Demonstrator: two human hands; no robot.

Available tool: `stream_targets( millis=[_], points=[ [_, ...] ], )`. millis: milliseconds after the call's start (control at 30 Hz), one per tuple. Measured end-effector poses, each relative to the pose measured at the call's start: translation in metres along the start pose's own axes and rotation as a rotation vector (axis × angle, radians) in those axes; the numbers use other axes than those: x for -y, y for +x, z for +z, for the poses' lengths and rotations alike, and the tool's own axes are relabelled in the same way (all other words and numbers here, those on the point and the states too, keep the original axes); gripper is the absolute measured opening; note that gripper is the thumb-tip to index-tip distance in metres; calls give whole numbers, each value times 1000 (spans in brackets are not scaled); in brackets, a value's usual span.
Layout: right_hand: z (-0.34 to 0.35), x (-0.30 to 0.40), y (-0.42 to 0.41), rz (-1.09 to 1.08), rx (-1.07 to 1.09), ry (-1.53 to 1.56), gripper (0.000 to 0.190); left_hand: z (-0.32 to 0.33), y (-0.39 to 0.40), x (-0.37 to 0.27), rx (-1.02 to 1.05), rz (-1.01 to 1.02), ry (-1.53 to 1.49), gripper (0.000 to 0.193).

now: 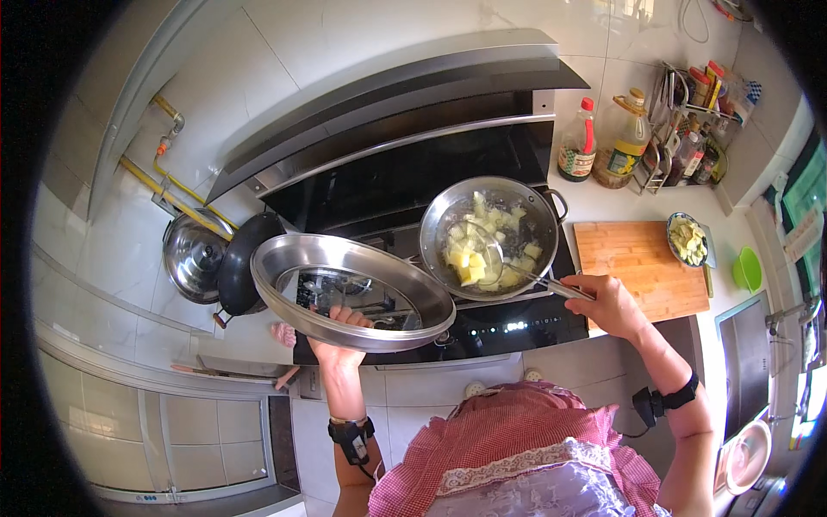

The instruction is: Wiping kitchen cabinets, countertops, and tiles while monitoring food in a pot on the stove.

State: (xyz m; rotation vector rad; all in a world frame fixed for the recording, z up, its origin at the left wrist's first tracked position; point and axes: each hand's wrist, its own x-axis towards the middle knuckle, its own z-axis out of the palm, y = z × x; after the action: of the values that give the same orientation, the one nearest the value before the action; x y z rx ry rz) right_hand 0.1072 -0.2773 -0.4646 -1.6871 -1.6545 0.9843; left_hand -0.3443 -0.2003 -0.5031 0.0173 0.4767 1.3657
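Observation:
On the black glass gas stove stands a steel wok [549, 226] holding liquid and pale yellow chunks of food [468, 262]. My right hand [607, 304] grips the handle of a wire skimmer [494, 249], whose mesh head is down in the wok among the chunks. To the left of the wok, my left hand [342, 329] holds up a steel lid with a glass centre [426, 323], tilted over the stove's left side. The fingers show partly at the lid's lower edge and through the glass; what they grip is partly hidden.
A wooden cutting board [633, 258] lies right of the stove, with a bowl of pale slices [688, 240] at its far corner and a green bowl [747, 269] beyond. Bottles [577, 145] and a spice rack [704, 110] stand behind. A black wok [239, 265] leans at left; the range hood [400, 84] overhangs the back.

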Motion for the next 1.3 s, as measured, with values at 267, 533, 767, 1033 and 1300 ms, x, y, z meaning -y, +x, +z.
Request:
stream_targets(
  millis=[267, 533, 767, 1033, 1300],
  points=[
    [28, -4, 0, -179, -43, -187, 40, 7, -4, 3, 57, -29, 18, 53],
    [35, -23, 17, -268, -157, -436, 41, 0, -3, 1, 81, -23, 47, 51],
    [26, -19, 23, -133, -155, -501, 41, -2, -8, -2, 54, -26, 19, 50],
    [17, -19, 31, -231, -314, -670, 44, 6, -16, -3, -51, 25, 21, 51],
    [13, -42, 59, -154, -349, -652, 45, 4, -22, -5, -32, 2, -18, 51]
  ],
)
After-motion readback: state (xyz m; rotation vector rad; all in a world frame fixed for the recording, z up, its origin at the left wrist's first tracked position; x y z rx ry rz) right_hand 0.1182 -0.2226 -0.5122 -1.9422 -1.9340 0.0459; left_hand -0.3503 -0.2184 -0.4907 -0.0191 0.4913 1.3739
